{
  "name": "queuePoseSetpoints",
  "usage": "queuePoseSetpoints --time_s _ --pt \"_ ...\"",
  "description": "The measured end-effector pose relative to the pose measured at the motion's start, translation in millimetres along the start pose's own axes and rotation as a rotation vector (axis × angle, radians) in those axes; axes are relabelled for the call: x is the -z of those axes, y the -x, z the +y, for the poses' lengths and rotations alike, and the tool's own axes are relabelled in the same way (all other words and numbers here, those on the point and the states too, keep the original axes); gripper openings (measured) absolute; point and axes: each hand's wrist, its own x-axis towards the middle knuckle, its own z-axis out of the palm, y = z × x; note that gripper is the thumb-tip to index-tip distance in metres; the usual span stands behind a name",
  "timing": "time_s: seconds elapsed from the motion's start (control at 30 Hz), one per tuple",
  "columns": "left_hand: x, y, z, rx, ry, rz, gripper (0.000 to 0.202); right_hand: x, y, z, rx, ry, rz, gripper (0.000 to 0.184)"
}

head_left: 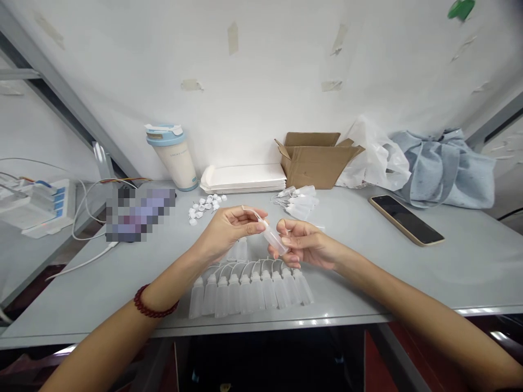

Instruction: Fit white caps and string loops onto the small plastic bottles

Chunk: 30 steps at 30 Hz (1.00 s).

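A small translucent squeeze bottle point(274, 240) is held tilted above the table between both hands. My right hand point(304, 245) wraps its fingers round the bottle's body. At the bottle's upper end, my left hand point(229, 227) pinches its narrow tip. Just below the hands, a row of several like bottles point(250, 291) lies side by side near the table's front edge. Small white caps point(204, 207) are scattered behind my left hand. More bottles point(297, 202) lie in a loose pile behind my right hand.
A grey table point(408, 272) carries a phone point(406, 219) at right, an open cardboard box point(314, 159), a stack of white sheets point(243, 178), a lidded cup point(174, 156), a plastic bag point(376, 155) and a blue cloth bag point(445, 169). Cables and a device point(38, 207) sit at left.
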Motion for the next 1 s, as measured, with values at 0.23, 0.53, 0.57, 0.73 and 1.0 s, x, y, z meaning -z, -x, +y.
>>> queuePoseSetpoints --time_s 0.23,0.53,0.57,0.73,1.0 --pt "-6.1 2.4 1.4 -0.017 0.133 0.011 0.024 2.5 1.3 0.9 -0.010 -0.097 -0.057 0.026" --pt "-8.0 7.3 5.3 -0.079 0.076 -0.109 0.018 -1.1 2.7 1.2 -0.053 -0.100 -0.150 0.030" --pt "-8.3 7.4 5.3 -0.083 0.040 -0.091 0.016 -1.6 2.3 0.9 -0.047 -0.071 -0.127 0.030" --pt "-9.0 5.9 5.3 -0.090 -0.075 0.008 0.015 -2.5 -1.0 1.0 0.024 0.167 0.050 0.031" --pt "-7.6 5.5 7.7 -0.166 -0.084 -0.022 0.019 -2.4 -3.5 5.1 0.007 0.201 0.036 0.026"
